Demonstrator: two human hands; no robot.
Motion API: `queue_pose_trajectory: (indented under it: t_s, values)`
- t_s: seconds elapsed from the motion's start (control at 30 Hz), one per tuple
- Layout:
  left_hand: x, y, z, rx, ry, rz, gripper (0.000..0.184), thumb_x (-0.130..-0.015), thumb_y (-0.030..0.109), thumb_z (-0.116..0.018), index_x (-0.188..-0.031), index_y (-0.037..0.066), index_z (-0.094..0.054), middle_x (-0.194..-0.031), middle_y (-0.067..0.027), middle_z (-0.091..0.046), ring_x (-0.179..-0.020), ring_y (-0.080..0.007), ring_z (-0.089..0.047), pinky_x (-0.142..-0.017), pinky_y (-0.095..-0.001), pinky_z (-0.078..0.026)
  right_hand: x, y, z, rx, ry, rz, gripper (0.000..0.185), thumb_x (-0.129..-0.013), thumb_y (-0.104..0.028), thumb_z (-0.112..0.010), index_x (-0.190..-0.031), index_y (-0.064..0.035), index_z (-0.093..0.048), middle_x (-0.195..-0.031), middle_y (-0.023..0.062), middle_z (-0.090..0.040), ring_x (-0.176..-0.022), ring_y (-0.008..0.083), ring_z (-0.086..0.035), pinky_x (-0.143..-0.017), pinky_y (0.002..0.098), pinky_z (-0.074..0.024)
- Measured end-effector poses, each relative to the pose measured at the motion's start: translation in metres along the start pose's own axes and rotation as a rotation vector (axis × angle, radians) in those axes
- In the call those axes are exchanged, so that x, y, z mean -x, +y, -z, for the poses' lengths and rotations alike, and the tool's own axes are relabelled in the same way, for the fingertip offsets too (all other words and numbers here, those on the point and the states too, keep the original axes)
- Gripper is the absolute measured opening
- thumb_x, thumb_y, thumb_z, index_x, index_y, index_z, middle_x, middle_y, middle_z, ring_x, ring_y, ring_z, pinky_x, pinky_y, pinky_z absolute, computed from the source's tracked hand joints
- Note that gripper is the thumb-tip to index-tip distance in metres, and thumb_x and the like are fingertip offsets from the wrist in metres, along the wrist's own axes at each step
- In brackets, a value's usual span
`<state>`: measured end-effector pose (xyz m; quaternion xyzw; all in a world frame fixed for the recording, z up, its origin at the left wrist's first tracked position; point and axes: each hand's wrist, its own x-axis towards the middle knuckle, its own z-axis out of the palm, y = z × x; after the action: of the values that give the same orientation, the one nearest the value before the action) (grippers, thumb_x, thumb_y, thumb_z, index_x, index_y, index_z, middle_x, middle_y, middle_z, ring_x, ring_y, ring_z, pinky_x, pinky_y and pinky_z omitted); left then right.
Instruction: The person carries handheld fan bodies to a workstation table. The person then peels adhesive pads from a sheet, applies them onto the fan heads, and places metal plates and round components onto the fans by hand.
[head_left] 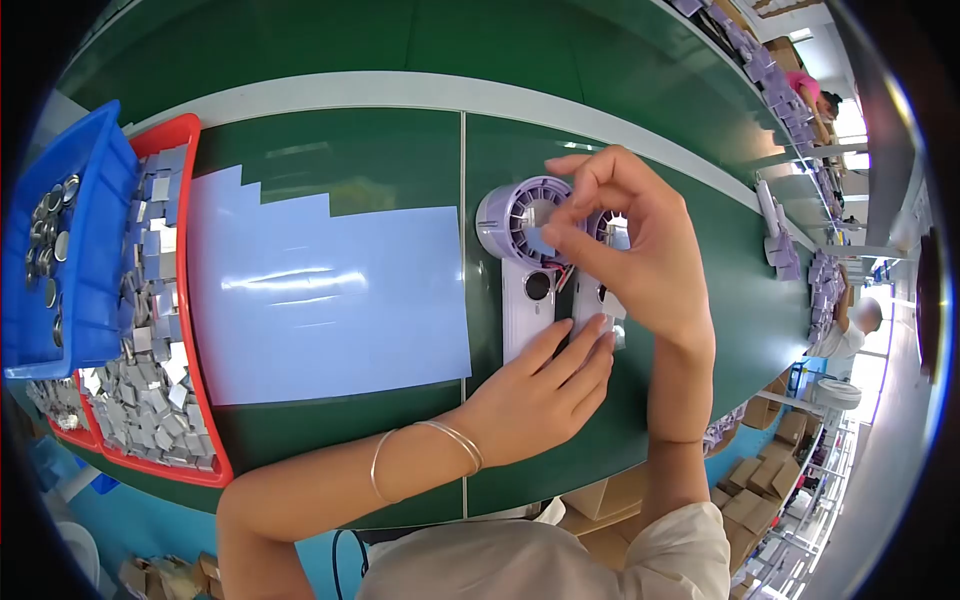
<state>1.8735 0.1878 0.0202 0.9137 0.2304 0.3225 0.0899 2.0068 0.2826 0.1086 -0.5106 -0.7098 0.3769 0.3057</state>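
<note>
Two purple devices lie side by side on the green table, each with a round fan-like head and a long body. My left hand [545,393] rests with fingers spread across the lower bodies of the left device [527,305] and the right device [585,300]. Above the heads is my right hand [625,235], thumb and index finger pinched on a small bluish piece [540,240] over the left device's round head [520,218]. Part of the right device's head is hidden behind my right hand. Thin wires show between the devices.
A large blue sheet [330,300] lies left of the devices. Farther left, a red tray [190,300] holds several grey metal pieces, and a blue bin [95,250] holds round discs. More purple parts [780,240] and two people are at the right; cardboard boxes [755,490] stand below.
</note>
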Motion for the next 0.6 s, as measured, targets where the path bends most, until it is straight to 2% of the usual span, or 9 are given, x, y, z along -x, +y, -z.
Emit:
queue_pose_trajectory:
  t_s: [0.33,0.6]
  values:
    - [-0.0004,0.0004,0.0009,-0.008,-0.001,0.003,0.026,-0.087,0.018,-0.06,-0.107,0.003,-0.068,-0.123,-0.012,-0.064,-0.124,-0.0286,-0.056,-0.104,-0.0445,-0.041,-0.0054,0.0055,0.0009,0.056,0.077,-0.09,0.028,-0.077,0.006,-0.071,-0.091,-0.005,-0.05,-0.078,0.0067,-0.068,-0.11,0.0185,-0.061,-0.091,0.0302,-0.045]
    - [0.0004,0.0004,0.0006,-0.008,0.006,0.006,0.026,-0.087,0.019,-0.06,-0.106,0.002,-0.067,-0.123,-0.0125,-0.063,-0.124,-0.0288,-0.055,-0.105,-0.045,-0.04,-0.0057,0.0107,0.0039,0.084,0.071,-0.04,0.029,-0.077,0.007,-0.072,-0.092,-0.004,-0.05,-0.08,0.0071,-0.068,-0.111,0.0204,-0.061,-0.092,0.0312,-0.0449]
